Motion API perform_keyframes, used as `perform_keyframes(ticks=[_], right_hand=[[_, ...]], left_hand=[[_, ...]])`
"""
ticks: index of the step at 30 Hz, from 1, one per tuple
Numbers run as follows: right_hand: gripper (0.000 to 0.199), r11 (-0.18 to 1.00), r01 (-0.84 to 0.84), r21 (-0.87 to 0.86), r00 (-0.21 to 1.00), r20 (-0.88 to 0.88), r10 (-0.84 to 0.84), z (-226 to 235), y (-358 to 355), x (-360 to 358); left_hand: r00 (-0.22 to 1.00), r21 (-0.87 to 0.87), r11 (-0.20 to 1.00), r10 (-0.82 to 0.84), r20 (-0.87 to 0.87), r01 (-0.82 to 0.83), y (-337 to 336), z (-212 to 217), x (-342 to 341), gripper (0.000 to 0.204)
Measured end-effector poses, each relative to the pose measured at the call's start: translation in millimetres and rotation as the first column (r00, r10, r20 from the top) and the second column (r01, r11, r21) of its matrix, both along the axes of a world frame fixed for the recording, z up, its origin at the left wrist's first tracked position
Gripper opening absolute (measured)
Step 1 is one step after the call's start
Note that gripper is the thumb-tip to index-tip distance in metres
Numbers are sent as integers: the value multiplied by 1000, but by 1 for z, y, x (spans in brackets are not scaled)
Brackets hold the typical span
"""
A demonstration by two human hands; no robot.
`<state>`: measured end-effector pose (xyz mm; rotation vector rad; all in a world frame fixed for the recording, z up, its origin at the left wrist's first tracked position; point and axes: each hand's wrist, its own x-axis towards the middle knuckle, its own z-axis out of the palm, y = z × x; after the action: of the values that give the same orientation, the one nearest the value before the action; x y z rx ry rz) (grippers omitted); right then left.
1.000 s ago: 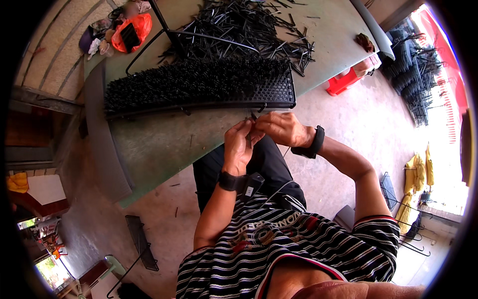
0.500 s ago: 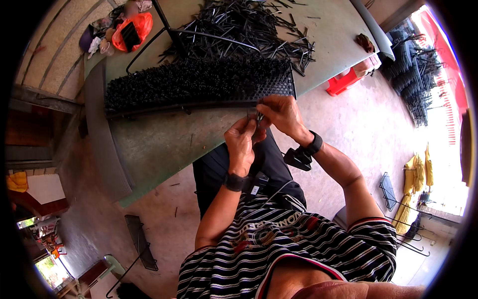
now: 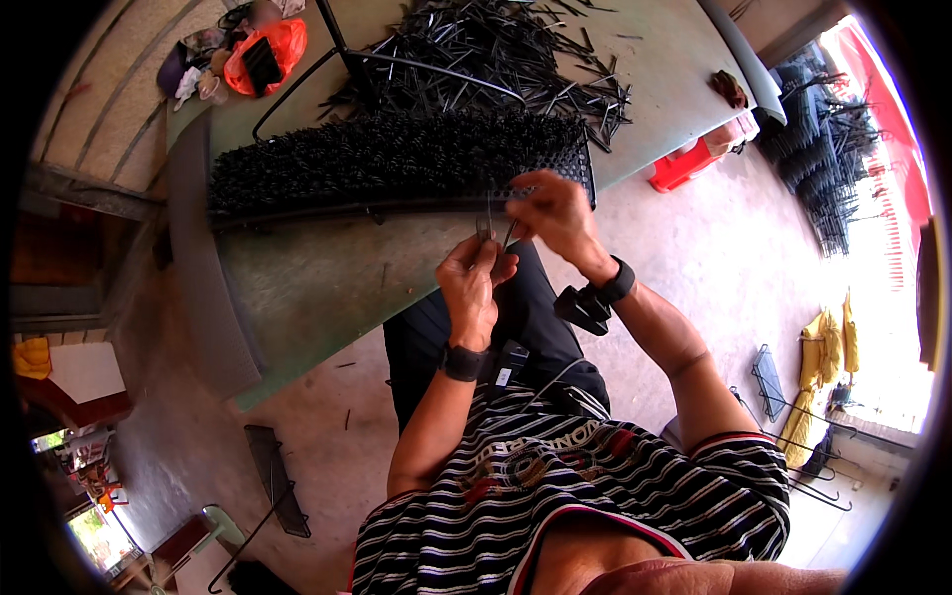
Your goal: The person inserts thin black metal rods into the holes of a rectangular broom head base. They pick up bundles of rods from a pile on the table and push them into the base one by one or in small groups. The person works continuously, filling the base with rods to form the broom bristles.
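A long black panel with rows of holes lies along the table, most of it covered by a dense layer of short black pieces. At its right end the holes show bare. My left hand is just in front of the panel's edge, closed on a few thin dark strips that stick up from the fingertips. To the right, my right hand is raised beside the panel's right end, its fingers pinched on a thin dark strip that reaches down toward the left hand.
Behind the panel a heap of loose black strips spreads over the green table. A black metal rod frame rises there. An orange-red bag lies at the far left. A red stool stands beyond the right edge.
My hands have drawn apart: the right has lifted toward the panel, and the left has shifted slightly left. Strips now show above the left fingertips.
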<state>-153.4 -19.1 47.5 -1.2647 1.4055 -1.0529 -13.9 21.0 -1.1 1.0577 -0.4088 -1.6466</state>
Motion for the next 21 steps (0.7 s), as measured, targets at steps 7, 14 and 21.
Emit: perform_keyframes(ticks=[7, 14, 21], right_hand=[[20, 779, 273, -564, 909, -114, -402, 12, -21, -25], [17, 754, 92, -650, 863, -326, -386, -8, -32, -31], [17, 799, -290, -527, 598, -751, -279, -7, -39, -38]], left_hand=[[999, 14, 999, -38, 2, 38, -2, 0, 5, 13], [998, 38, 998, -59, -10, 59, -1, 2, -1, 12], [996, 25, 996, -89, 25, 89, -3, 3, 0, 12]])
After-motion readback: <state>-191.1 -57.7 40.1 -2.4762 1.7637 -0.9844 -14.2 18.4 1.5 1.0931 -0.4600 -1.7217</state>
